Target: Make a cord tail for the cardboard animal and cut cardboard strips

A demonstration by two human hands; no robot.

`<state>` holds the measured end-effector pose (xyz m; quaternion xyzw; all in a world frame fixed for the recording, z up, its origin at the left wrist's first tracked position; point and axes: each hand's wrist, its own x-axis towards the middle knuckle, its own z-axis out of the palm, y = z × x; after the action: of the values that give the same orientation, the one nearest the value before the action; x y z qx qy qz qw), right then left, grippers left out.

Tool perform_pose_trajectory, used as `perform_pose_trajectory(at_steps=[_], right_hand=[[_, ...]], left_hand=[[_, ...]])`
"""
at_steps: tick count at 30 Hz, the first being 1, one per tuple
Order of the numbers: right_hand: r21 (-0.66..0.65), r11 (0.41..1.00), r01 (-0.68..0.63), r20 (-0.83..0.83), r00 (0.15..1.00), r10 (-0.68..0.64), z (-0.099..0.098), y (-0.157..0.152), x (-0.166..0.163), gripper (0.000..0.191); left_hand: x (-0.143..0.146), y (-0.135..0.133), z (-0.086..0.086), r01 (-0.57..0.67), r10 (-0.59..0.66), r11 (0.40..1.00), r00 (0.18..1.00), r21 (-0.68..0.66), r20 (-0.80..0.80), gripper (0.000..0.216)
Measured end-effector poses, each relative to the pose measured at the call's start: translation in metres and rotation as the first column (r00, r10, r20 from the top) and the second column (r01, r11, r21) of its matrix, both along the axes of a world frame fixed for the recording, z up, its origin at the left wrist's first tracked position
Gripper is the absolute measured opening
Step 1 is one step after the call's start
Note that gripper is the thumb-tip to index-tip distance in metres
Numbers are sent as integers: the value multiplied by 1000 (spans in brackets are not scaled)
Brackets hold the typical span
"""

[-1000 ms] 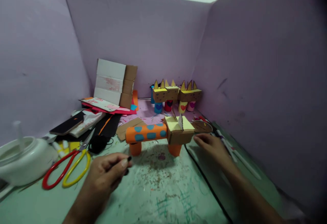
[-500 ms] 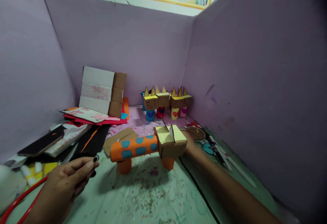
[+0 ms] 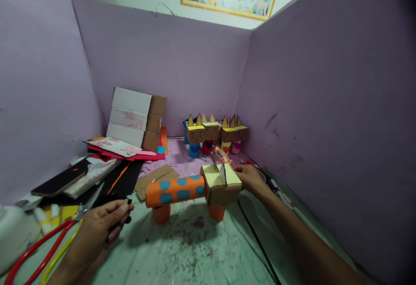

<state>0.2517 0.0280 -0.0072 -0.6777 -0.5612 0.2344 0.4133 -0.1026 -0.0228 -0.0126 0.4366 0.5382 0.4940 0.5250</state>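
My left hand (image 3: 104, 226) is at the lower left, its thumb and fingers pinched on a small black piece (image 3: 129, 201). In the middle stands an animal figure: an orange tube body (image 3: 175, 191) with blue spots, orange legs and a cardboard box head (image 3: 222, 185) with two pointed ears. Behind that head, my right hand (image 3: 248, 177) is closed at the near end of an orange-and-white patterned tool (image 3: 222, 155). Its grip is partly hidden by the head. A black cord (image 3: 256, 237) runs across the table below that hand.
Several similar figures (image 3: 211, 133) stand at the back. Folded cardboard (image 3: 130, 116) leans at the back left, above coloured sheets and a black phone-like slab (image 3: 61, 176). Red-handled scissors (image 3: 42, 250) lie by my left wrist, near a white bottle (image 3: 16, 233). Purple panels (image 3: 162, 55) enclose the table.
My right hand has come up from behind the box head, and the patterned tool now shows in it. My left hand keeps its pinch. The whole view has shifted slightly.
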Motion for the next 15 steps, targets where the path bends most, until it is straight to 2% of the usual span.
perform_pose_trajectory(at_steps=[3,7,9,12,15], right_hand=[[10,1000,8,-74,997,-7,14,-10,3,41],[146,982,118,-284,956,-73,36,-25,9,34],[212,967,145,-411,911,-46,44,-35,11,31],[270,959,82,-515,854,72,56,-56,8,38],[298,950,-92,-492,838,235,65,-84,-6,39]], left_hand=[[2,-1,4,-27,27,1000,1000,-12,12,39],[5,0,8,-69,70,997,997,-18,44,35],[6,2,7,-83,85,996,994,-26,63,33],[7,2,6,-94,96,995,991,-24,89,31],[7,2,6,-141,140,990,985,1,99,30]])
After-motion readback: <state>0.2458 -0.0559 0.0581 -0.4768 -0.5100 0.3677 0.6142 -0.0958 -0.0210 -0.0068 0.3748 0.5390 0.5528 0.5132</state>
